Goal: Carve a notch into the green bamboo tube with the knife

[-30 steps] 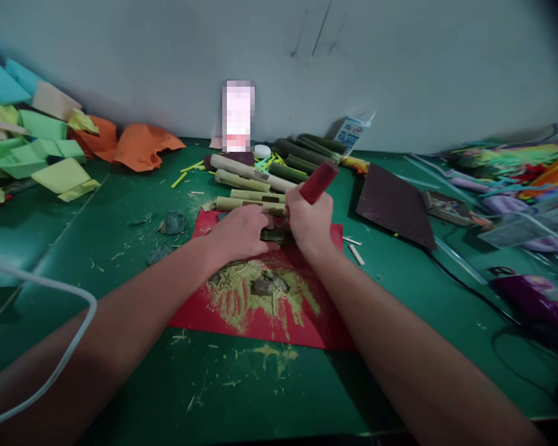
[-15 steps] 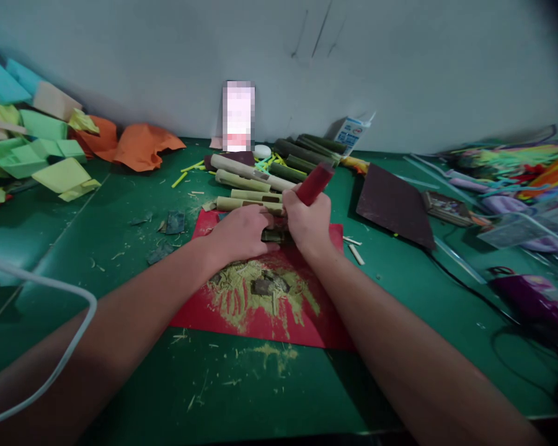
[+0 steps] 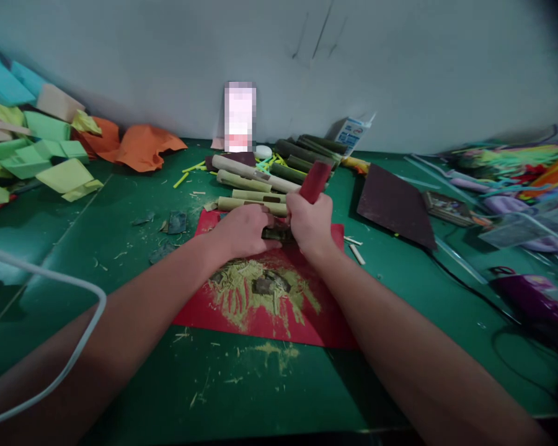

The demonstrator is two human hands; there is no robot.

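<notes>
My right hand is wrapped around the thick red handle of a tool whose working end is hidden below the fist. The handle leans up and slightly to the right. My left hand is curled over a dark green bamboo tube, pressing it down on a red sheet; only a short part of the tube shows between the hands. Nearer to me on the sheet lie pale shavings and dust and a dark curved bamboo piece.
Pale bamboo tubes lie just beyond my hands, with darker green ones behind. A lit phone leans on the wall. Folded coloured paper is at left, a dark board at right. A white cable crosses my left forearm.
My right hand has tipped slightly, so the red handle stands more upright than before. My left hand stays in nearly the same place on the bamboo tube.
</notes>
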